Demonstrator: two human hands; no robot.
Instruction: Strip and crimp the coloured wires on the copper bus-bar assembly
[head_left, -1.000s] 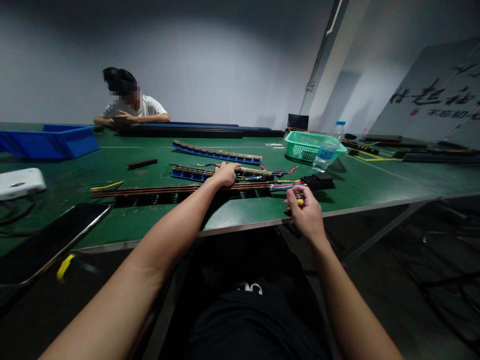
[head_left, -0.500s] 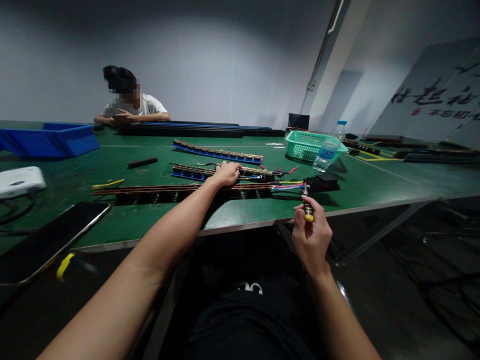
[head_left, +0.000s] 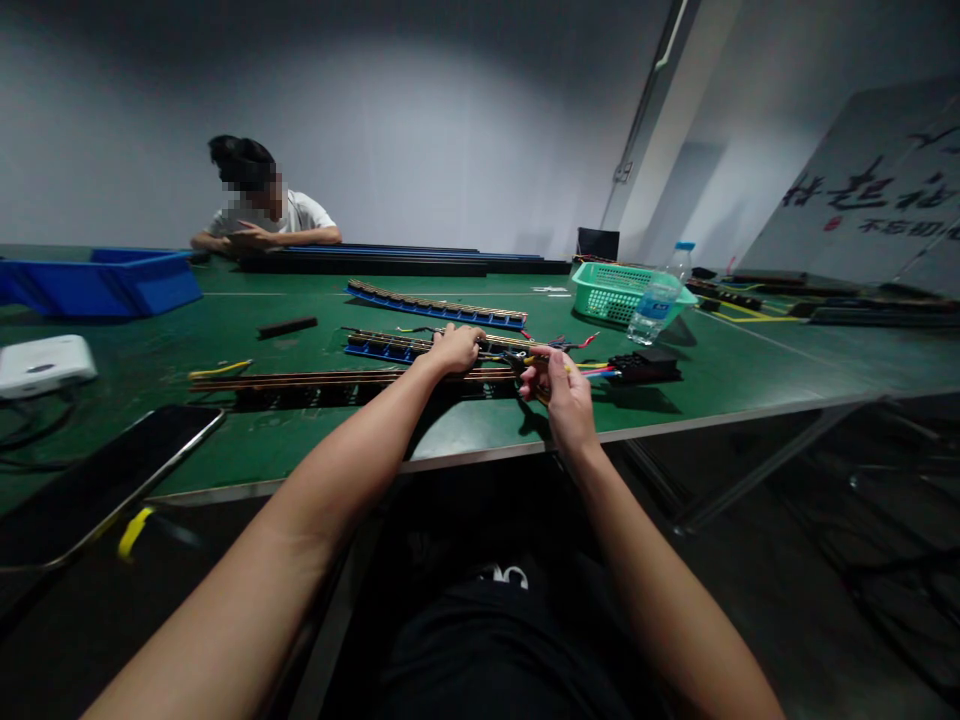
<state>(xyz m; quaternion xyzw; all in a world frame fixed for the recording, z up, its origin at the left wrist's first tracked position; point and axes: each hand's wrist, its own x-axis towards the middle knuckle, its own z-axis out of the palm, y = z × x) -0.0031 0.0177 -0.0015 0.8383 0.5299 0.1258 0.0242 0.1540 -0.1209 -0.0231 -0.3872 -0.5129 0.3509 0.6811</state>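
My left hand (head_left: 454, 347) rests with curled fingers on a long copper-railed strip (head_left: 315, 379) lying across the green table (head_left: 247, 440), pressing it down. My right hand (head_left: 561, 388) is closed around a small yellow-handled screwdriver (head_left: 541, 393), at the strip's right end where coloured wires (head_left: 592, 371) run to a black connector block (head_left: 643, 365). The tool's tip is hidden behind my fingers.
More blue-based strips (head_left: 435, 303) lie further back. A green basket (head_left: 622, 292) and a water bottle (head_left: 658, 294) stand at right. A blue bin (head_left: 105, 282), a white device (head_left: 45, 364) and a phone (head_left: 97, 482) are at left. Another person (head_left: 262, 212) sits at the far side.
My right hand has moved from the table's front edge, forward and left, to the strip's right end with the screwdriver. My left hand stays on the strip.
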